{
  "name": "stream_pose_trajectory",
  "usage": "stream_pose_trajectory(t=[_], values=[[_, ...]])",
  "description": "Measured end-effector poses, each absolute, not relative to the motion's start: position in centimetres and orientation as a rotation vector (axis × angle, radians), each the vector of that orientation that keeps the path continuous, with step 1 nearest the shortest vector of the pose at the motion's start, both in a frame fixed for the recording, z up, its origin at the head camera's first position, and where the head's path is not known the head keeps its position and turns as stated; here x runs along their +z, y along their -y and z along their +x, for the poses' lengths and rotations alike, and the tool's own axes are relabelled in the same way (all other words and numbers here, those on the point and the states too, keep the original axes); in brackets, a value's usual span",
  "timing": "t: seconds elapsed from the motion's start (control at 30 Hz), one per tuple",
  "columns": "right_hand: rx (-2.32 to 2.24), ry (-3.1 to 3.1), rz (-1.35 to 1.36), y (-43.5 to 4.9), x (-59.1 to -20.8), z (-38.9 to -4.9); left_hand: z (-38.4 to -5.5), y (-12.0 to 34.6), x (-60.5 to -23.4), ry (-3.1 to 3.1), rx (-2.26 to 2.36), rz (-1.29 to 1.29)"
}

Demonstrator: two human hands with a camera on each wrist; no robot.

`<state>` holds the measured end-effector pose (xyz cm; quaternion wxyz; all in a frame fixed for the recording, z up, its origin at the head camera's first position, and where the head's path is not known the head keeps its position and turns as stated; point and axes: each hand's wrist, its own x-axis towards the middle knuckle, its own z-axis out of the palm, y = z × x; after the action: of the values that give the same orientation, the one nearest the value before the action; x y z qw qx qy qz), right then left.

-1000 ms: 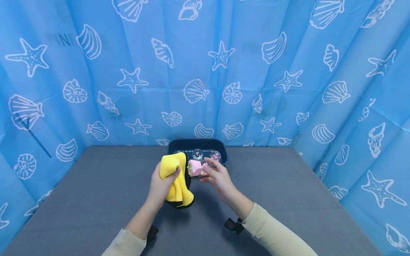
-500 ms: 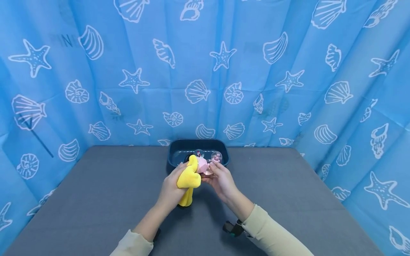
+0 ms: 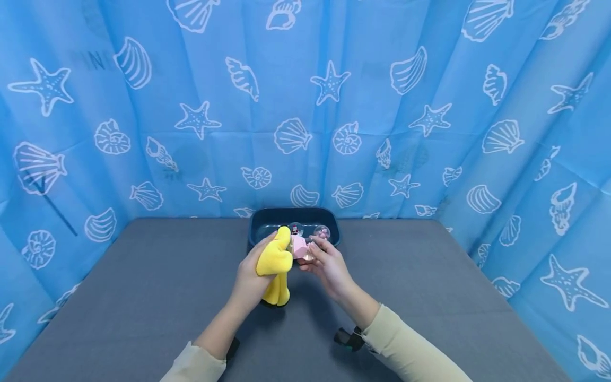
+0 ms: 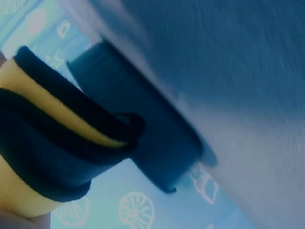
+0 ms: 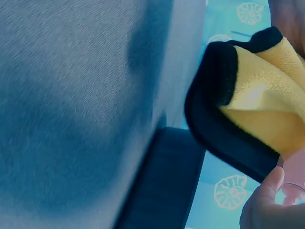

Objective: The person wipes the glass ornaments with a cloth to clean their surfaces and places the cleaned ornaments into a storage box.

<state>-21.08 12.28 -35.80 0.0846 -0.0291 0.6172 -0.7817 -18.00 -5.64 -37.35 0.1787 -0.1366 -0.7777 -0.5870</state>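
Observation:
My left hand grips a folded yellow cloth with black edging. A fold of it stands right beside the pink base of a small snow globe. The fingers and thumb of my right hand pinch the globe's clear end, the base pointing left. In the left wrist view the cloth shows its dark underside, and the globe is out of sight. From the right wrist, the cloth hangs over the pink base, with my thumb at its side.
Behind the hands a dark blue tray stands at the back of the grey table. Inside it are two more snow globes, one with a dark and red figure and one pinkish. A blue shell-print curtain hangs behind.
My left hand has moved right, bringing the cloth up to the pink base, then shifted slightly back left. My right hand stays nearly in place, still pinching the snow globe.

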Motion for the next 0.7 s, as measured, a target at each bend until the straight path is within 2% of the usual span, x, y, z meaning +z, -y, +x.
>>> stream_pose_trajectory(t=[0.17,0.4,0.7], values=[[-2.369,-1.791,-0.054,-12.1,-35.7,-21.2,-17.9,5.5,-38.1,2.278,-1.71,-0.376],[-2.359,-1.815,-0.044,-12.0,-34.3,-22.8,-18.7,8.7,-37.6,2.364,-2.024,-0.029],[-2.087,-2.105,-0.036,-11.1,-32.9,-26.8,-19.1,10.9,-38.1,2.11,-2.507,0.324]])
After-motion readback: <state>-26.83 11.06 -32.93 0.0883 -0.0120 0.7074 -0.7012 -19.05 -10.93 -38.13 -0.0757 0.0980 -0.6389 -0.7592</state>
